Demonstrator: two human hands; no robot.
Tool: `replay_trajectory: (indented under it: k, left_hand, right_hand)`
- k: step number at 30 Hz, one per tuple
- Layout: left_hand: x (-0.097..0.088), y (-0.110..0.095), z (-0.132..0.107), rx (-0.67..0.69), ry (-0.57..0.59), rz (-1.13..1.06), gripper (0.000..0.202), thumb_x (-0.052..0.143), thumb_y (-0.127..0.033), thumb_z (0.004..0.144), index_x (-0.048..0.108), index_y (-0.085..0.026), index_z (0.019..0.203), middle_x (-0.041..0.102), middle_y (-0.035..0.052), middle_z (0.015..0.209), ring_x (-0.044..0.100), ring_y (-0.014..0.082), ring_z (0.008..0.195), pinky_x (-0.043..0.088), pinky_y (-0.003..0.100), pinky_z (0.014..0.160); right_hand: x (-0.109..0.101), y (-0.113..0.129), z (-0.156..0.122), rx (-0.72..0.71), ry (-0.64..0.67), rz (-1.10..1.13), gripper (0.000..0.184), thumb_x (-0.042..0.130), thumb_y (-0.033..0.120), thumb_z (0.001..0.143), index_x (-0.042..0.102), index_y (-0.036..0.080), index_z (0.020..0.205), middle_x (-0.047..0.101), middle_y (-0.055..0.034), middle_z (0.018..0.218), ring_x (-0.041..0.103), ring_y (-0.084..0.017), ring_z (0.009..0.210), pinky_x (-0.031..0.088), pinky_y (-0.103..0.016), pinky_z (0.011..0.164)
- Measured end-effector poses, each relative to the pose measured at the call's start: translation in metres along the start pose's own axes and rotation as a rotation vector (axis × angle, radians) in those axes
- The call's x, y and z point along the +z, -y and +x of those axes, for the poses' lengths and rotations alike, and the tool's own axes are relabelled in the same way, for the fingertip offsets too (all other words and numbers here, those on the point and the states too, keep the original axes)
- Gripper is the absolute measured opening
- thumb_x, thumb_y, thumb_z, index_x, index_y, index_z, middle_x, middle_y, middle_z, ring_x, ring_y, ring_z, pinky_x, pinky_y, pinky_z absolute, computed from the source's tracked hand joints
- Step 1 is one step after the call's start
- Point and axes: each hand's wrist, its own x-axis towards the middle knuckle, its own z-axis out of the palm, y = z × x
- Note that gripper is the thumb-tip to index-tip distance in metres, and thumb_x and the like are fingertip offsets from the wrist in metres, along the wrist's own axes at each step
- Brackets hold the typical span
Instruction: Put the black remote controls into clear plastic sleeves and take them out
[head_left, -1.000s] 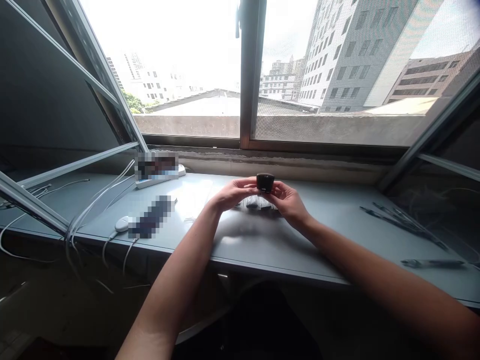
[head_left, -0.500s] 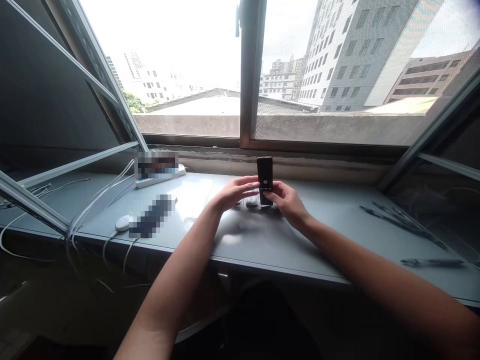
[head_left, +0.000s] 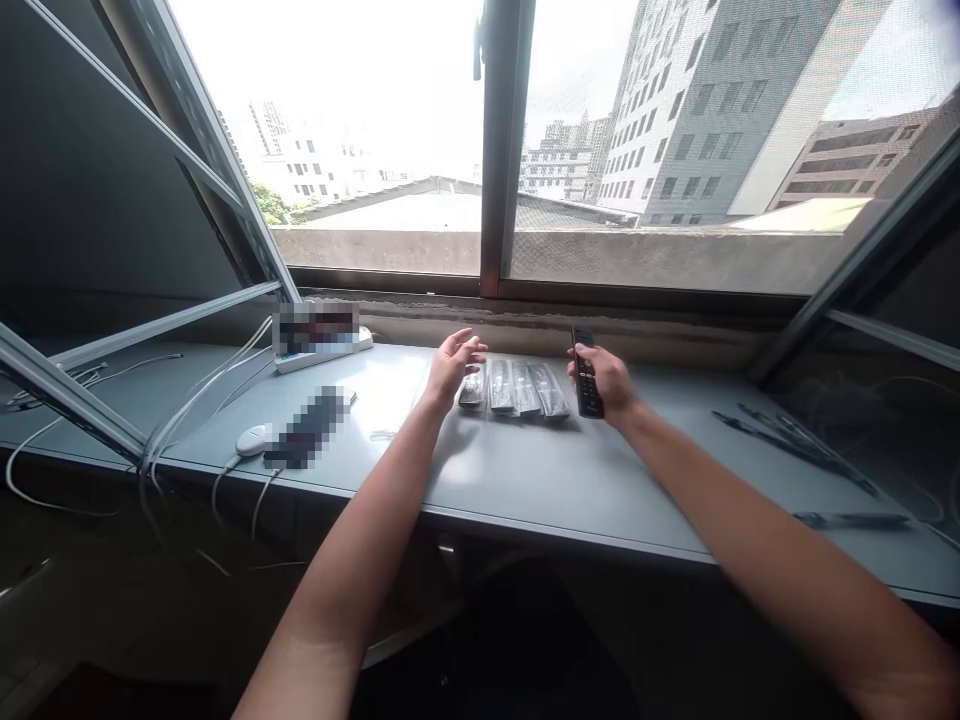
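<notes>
A black remote control (head_left: 588,378) is gripped upright in my right hand (head_left: 611,380), its buttoned face towards me and my thumb near its upper part. My left hand (head_left: 452,368) is raised over the desk with nothing in it, fingers apart and slightly bent. Between the two hands lies a row of several remote controls in clear plastic bags (head_left: 525,390). The leftmost bagged one (head_left: 472,388) is partly behind my left fingers.
On the grey desk (head_left: 525,490) at left are a blurred-out dark item (head_left: 307,430), a round white charger (head_left: 252,441) and white cables (head_left: 169,420). A white power strip (head_left: 322,355) stands behind. Dark thin items (head_left: 795,445) lie at right. Metal frames slope at both sides.
My right hand has moved right with the remote control, away from my left hand. My left hand has drawn slightly left, and the bagged row now shows fully between them.
</notes>
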Motion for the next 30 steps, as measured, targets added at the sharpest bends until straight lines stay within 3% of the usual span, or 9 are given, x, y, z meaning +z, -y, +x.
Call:
replay_trajectory:
  k: [3, 5, 9, 12, 17, 21, 25, 27, 30]
  left_hand:
    - [-0.004, 0.006, 0.005, 0.037, -0.016, 0.07, 0.057, 0.079, -0.044, 0.091, 0.063, -0.017, 0.138, 0.079, 0.0113, 0.112, 0.073, 0.017, 0.085, 0.053, 0.029, 0.075]
    - [-0.005, 0.009, 0.007, 0.061, -0.024, 0.125, 0.052, 0.077, -0.042, 0.092, 0.064, -0.016, 0.135, 0.079, 0.0114, 0.109, 0.073, 0.0182, 0.085, 0.053, 0.03, 0.075]
    - [-0.006, 0.012, 0.006, 0.119, -0.044, 0.29, 0.042, 0.076, -0.038, 0.092, 0.068, -0.017, 0.128, 0.079, 0.0098, 0.101, 0.073, 0.0216, 0.088, 0.054, 0.035, 0.083]
    - [-0.004, 0.013, 0.003, 0.163, -0.045, 0.391, 0.033, 0.076, -0.033, 0.091, 0.072, -0.02, 0.122, 0.08, 0.0087, 0.099, 0.073, 0.0241, 0.092, 0.053, 0.038, 0.091]
    - [-0.002, 0.013, 0.001, 0.191, -0.025, 0.504, 0.017, 0.074, -0.029, 0.092, 0.076, -0.022, 0.107, 0.08, 0.0092, 0.101, 0.072, 0.027, 0.097, 0.053, 0.04, 0.094]
    - [-0.001, 0.015, 0.0, 0.237, -0.002, 0.582, 0.013, 0.073, -0.03, 0.093, 0.078, -0.023, 0.103, 0.08, 0.0097, 0.104, 0.072, 0.0286, 0.101, 0.052, 0.042, 0.1]
    - [0.001, 0.018, -0.001, 0.277, 0.044, 0.678, 0.018, 0.069, -0.03, 0.097, 0.079, -0.023, 0.109, 0.079, 0.0106, 0.107, 0.071, 0.0288, 0.103, 0.052, 0.043, 0.104]
    - [0.002, 0.018, -0.002, 0.283, 0.057, 0.679, 0.018, 0.069, -0.03, 0.097, 0.079, -0.022, 0.11, 0.079, 0.0105, 0.106, 0.071, 0.0286, 0.102, 0.052, 0.043, 0.103]
    - [0.004, 0.016, -0.004, 0.298, 0.051, 0.659, 0.016, 0.071, -0.029, 0.095, 0.079, -0.022, 0.107, 0.079, 0.0098, 0.102, 0.072, 0.0281, 0.099, 0.053, 0.041, 0.099]
  right_hand:
    - [-0.021, -0.005, 0.015, 0.046, -0.138, -0.23, 0.031, 0.081, 0.048, 0.087, 0.067, 0.022, 0.097, 0.072, -0.0047, 0.078, 0.058, -0.018, 0.058, 0.048, -0.03, 0.05]
    - [-0.031, -0.01, 0.022, 0.049, -0.135, -0.364, 0.031, 0.08, 0.045, 0.089, 0.07, 0.021, 0.106, 0.078, -0.0098, 0.091, 0.066, -0.022, 0.067, 0.053, -0.032, 0.055]
    - [-0.04, -0.02, 0.03, 0.061, -0.127, -0.47, 0.059, 0.083, 0.038, 0.087, 0.067, 0.017, 0.14, 0.079, -0.0178, 0.119, 0.075, -0.029, 0.087, 0.06, -0.037, 0.069]
    - [-0.041, -0.026, 0.032, 0.034, -0.109, -0.557, 0.071, 0.081, 0.037, 0.088, 0.062, 0.015, 0.152, 0.078, -0.018, 0.123, 0.075, -0.029, 0.09, 0.061, -0.039, 0.074]
    - [-0.039, -0.03, 0.031, -0.172, -0.034, -0.84, 0.056, 0.08, 0.034, 0.088, 0.073, 0.021, 0.143, 0.08, -0.0095, 0.107, 0.072, -0.026, 0.088, 0.058, -0.043, 0.091]
    - [-0.034, -0.031, 0.026, -0.246, 0.014, -0.971, 0.025, 0.074, 0.038, 0.093, 0.085, 0.021, 0.108, 0.077, -0.0109, 0.11, 0.07, -0.025, 0.087, 0.056, -0.044, 0.095]
    - [-0.027, -0.027, 0.019, -0.353, 0.057, -0.96, 0.03, 0.073, 0.05, 0.095, 0.083, 0.022, 0.093, 0.072, -0.0132, 0.117, 0.071, -0.027, 0.096, 0.057, -0.043, 0.095]
    - [-0.024, -0.023, 0.016, -0.421, 0.166, -0.94, 0.033, 0.077, 0.055, 0.092, 0.082, 0.023, 0.095, 0.071, -0.0138, 0.124, 0.07, -0.031, 0.111, 0.055, -0.044, 0.104]
    - [-0.024, -0.017, 0.011, -0.444, 0.396, -0.973, 0.046, 0.083, 0.062, 0.087, 0.083, 0.025, 0.113, 0.069, -0.0144, 0.137, 0.06, -0.037, 0.136, 0.044, -0.052, 0.122]
